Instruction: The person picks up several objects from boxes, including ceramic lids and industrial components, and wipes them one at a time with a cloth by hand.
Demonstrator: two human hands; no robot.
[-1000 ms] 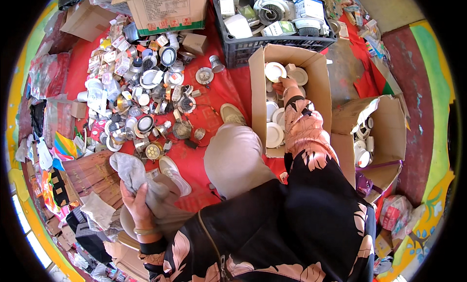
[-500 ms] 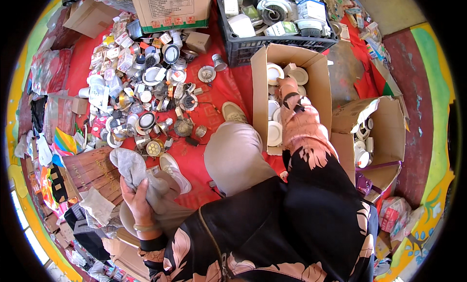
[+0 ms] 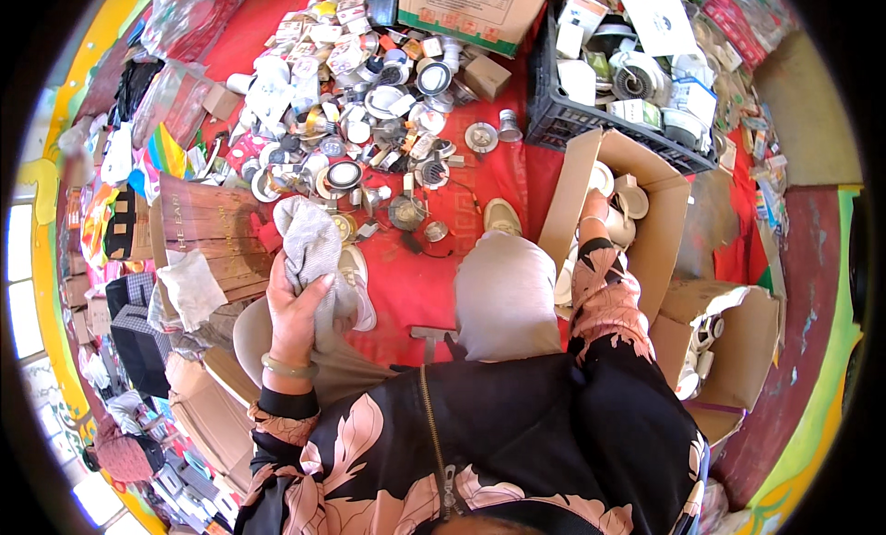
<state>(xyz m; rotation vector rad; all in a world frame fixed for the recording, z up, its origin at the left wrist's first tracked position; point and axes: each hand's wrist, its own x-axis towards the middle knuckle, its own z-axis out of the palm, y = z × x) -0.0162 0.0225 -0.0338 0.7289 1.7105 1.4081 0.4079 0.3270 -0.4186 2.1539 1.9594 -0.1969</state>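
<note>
The grey cloth [image 3: 309,249] sits in my left hand [image 3: 297,309], bunched up, with the fingers closed around its lower part and the upper part standing free above the fist. It looks soft and light, so I judge it will fold and slip out of shape easily; the best hold is a full fist on the thick middle, as it is now. Just beside the grip, toward my knee, a pale round fitting [image 3: 355,276] lies partly under the cloth; I cannot tell if the cloth touches it.

My right hand [image 3: 595,207] reaches into the open cardboard box [image 3: 660,249], among white round lamp fittings [image 3: 632,198]. The fingers are hidden behind the box wall and the fittings, so I cannot tell whether they are spread or pinching something. These fittings look hard and light, maybe breakable at the rim, so I would take one by its edge.

Beyond the left grip, further from me, a heap of metal rings and small lamp parts [image 3: 369,138] covers the red mat [image 3: 480,198]. A brown box [image 3: 208,235] stands close on the outer side of the left hand. Between my knee [image 3: 506,295] and the heap there is a small open strip of mat. The cardboard walls leave the right hand narrow room, and a black crate [image 3: 572,120] stands just behind the box.
</note>
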